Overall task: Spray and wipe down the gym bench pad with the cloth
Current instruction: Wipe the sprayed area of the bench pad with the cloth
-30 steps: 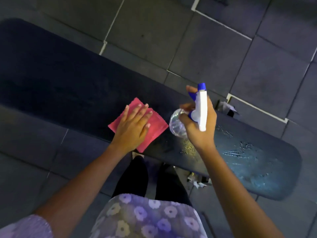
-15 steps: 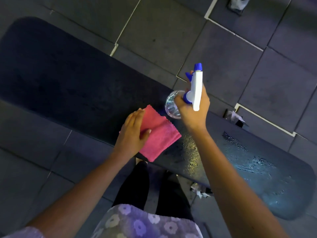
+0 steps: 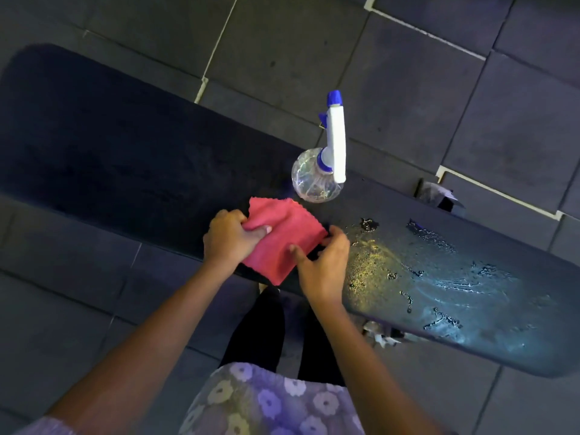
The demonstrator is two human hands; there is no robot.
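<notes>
A gym workout area: a long, dark padded bench pad with rounded ends (image 3: pixel 125 152) stands over a floor of large dark grey square rubber-looking tiles (image 3: pixel 314 42), with pale painted lines (image 3: pixel 499 193) running along some tile seams

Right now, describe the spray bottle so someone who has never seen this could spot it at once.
Find the long dark gym bench pad running across the tiled floor. Near its middle, at the far edge, just beyond the pink cloth, stands the spray bottle. It is the only clear thing there, upright, with a white trigger head and blue nozzle.
</notes>
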